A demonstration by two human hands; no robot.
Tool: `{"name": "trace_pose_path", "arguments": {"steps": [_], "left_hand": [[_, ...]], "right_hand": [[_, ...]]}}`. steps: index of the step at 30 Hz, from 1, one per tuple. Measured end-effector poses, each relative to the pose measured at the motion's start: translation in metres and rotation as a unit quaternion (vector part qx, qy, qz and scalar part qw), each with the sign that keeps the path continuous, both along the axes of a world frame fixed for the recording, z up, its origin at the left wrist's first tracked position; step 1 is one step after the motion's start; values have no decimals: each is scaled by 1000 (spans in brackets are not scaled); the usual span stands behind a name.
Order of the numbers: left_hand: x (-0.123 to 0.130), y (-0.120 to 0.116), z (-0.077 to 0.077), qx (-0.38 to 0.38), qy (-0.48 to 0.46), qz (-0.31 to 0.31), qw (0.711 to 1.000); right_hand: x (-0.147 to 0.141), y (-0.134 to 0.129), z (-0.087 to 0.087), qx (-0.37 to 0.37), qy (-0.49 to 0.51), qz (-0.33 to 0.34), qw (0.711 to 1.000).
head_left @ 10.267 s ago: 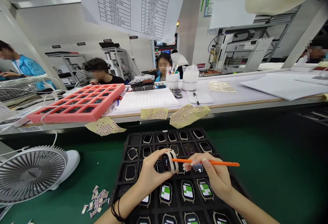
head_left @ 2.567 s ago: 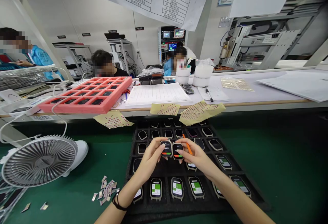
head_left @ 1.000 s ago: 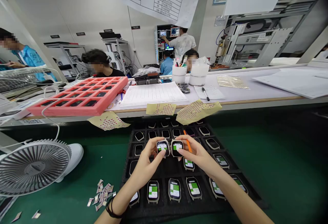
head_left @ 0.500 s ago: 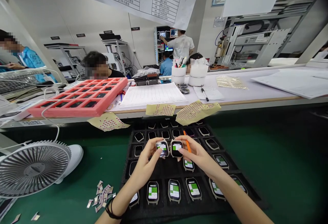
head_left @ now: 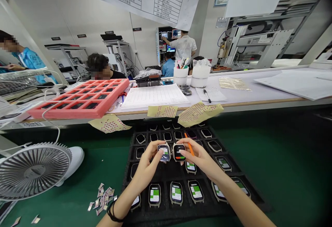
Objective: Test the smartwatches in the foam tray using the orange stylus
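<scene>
My left hand [head_left: 146,163] pinches a smartwatch [head_left: 164,152] by its sides, and its screen shows a pale glare. My right hand [head_left: 198,159] holds a second smartwatch [head_left: 179,152] beside the first, with a dark screen and a red-and-green bar. An orange stylus [head_left: 190,147] sticks up from behind my right fingers. Both hands hover over a black foam tray [head_left: 129,213] with several rows of watches in pockets. The near watches show green screens, such as one [head_left: 155,195], and the far ones are dark, such as one [head_left: 167,136].
A green bench mat [head_left: 64,213] holds a small desk fan [head_left: 33,171] and scattered paper scraps [head_left: 101,197]. Across the white bench are a pink tray [head_left: 77,112], a ruled sheet [head_left: 155,95], and dotted yellow sheets [head_left: 198,114]. Co-workers sit and stand beyond.
The right-hand watch screen has changed from green to dark with a red-and-green bar. The left-hand watch screen now looks pale, and that watch has tilted slightly.
</scene>
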State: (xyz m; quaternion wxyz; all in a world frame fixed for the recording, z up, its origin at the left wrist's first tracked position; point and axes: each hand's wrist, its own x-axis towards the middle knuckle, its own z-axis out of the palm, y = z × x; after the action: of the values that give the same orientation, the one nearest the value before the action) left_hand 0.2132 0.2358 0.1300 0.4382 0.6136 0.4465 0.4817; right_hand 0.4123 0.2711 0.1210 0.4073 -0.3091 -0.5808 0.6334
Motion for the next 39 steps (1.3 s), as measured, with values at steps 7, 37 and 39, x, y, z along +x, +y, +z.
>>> {"name": "trace_pose_path", "arguments": {"steps": [7,37,39], "left_hand": [[0,-3,6,5,13,34,999],[-1,1,2,-26,1,-15,1000],[-2,1,2,-27,0,-34,999]], "right_hand": [[-1,1,1,-13,4,-14,1000],[6,-1,11,4,8,17,1000],[7,-1,12,8,3,17,1000]]}}
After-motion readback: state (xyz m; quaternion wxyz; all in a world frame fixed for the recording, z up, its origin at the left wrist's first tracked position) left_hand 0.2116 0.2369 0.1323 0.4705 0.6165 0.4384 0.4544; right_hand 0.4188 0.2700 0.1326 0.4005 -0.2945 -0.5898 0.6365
